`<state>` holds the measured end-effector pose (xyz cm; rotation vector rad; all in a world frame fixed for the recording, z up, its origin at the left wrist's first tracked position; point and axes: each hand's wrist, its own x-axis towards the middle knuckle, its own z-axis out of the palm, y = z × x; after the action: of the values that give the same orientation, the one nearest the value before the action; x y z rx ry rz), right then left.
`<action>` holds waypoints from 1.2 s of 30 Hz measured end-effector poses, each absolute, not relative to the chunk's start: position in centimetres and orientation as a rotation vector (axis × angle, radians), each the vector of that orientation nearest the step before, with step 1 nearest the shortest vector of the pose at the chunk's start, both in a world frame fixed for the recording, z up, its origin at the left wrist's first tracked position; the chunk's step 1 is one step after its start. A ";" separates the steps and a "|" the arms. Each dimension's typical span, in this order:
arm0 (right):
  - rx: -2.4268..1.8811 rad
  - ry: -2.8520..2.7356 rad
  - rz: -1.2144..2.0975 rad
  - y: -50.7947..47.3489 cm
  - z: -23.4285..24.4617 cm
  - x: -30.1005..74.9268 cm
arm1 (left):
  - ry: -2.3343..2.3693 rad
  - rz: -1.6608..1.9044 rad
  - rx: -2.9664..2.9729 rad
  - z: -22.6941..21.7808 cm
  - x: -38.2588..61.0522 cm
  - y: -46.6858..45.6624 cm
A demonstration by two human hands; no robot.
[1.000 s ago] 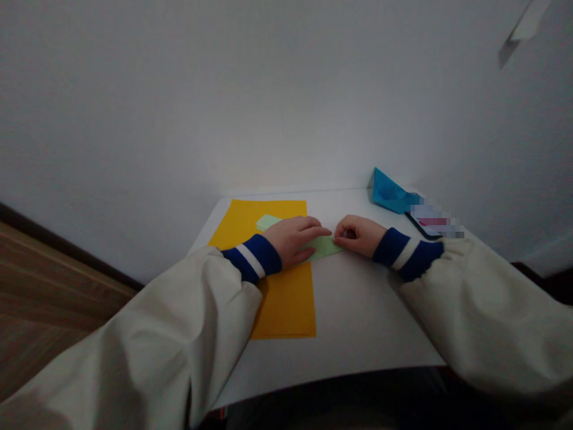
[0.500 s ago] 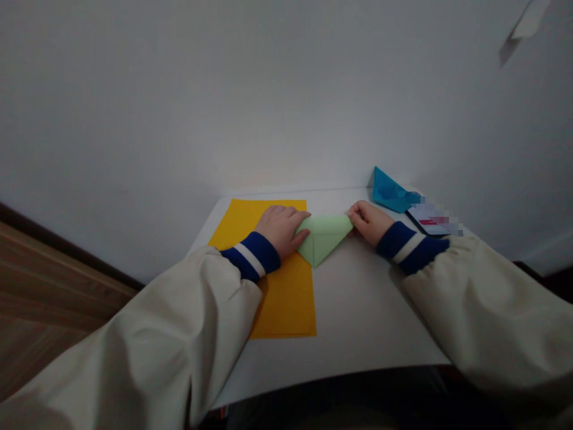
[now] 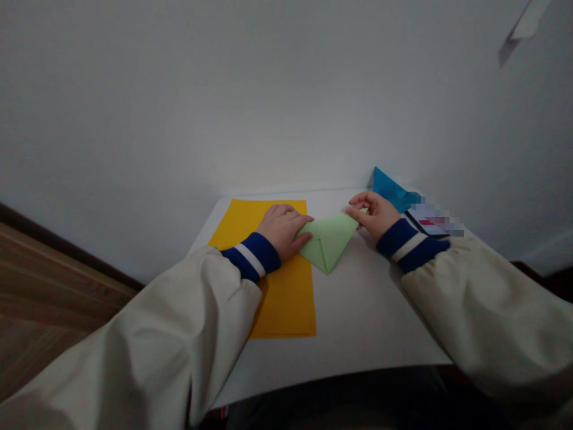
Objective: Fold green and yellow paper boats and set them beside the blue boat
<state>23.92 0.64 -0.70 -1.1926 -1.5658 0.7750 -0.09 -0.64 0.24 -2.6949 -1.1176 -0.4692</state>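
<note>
A folded light green paper (image 3: 329,240) lies on the white table (image 3: 358,310), shaped like a triangle pointing toward me. My left hand (image 3: 283,228) holds its left corner, fingers curled over the edge. My right hand (image 3: 373,214) pinches its right corner between thumb and fingers. The green paper overlaps the right edge of a yellow sheet (image 3: 280,298) lying flat under my left wrist.
A folded blue paper shape (image 3: 388,190) stands at the table's far right, beside a phone (image 3: 432,222). The table is pushed against a white wall. A wooden floor (image 3: 40,286) shows at the left.
The green paper went from a flat narrow strip to an opened triangle. My right hand rose and moved back to the right, drawing its corner outward. My left hand shifted slightly left.
</note>
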 end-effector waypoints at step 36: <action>-1.396 -1.607 1.016 -0.4 -0.9 23.2 | -0.734 -0.598 -2.866 0.6 -0.2 -0.4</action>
<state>23.24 -0.37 -0.86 -1.3964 -1.6074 1.0155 -0.16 -0.42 0.60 -2.8663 -0.7345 -0.5984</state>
